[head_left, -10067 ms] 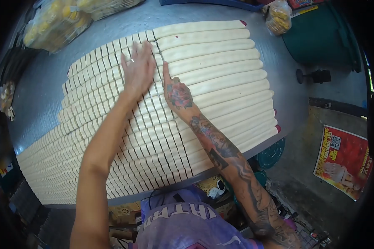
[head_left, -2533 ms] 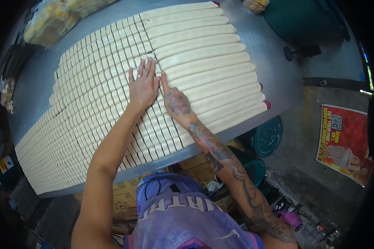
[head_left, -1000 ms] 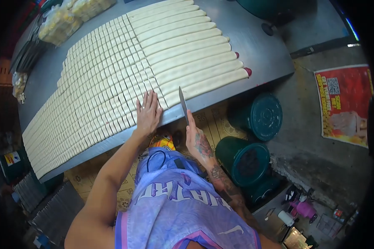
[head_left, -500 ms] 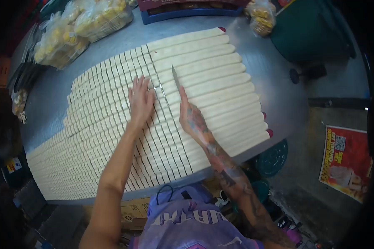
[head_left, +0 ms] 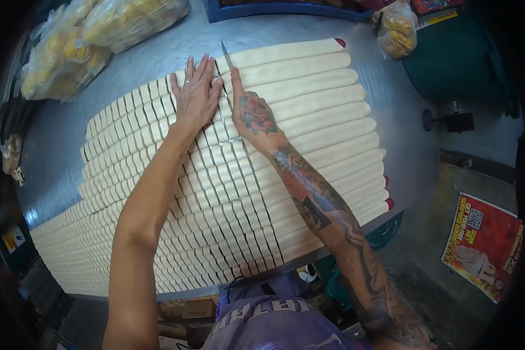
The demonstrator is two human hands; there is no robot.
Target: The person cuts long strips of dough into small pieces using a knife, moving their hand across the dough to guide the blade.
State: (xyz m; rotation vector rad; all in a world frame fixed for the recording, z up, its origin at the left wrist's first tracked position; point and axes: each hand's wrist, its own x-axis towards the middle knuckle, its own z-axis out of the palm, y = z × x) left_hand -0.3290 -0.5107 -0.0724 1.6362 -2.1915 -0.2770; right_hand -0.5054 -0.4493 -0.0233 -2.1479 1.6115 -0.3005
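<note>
Your grey metal table (head_left: pixel 391 87) fills the frame, and across it from lower left to upper right lie long pale dough logs (head_left: pixel 309 111); their left stretch is already cut into short pieces (head_left: pixel 157 175), the right stretch is uncut. Clear bags of yellow rolls (head_left: pixel 70 41) sit at the upper left. Your left hand (head_left: pixel 195 96) lies flat with fingers spread on the cut pieces, upper centre. Your right hand (head_left: pixel 252 114), just beside it, is closed around the handle of a narrow steel knife (head_left: pixel 225 55), forefinger stretched along the spine. The blade points toward the far edge, its long axis crosswise to the logs, on the boundary between cut and uncut dough.
</note>
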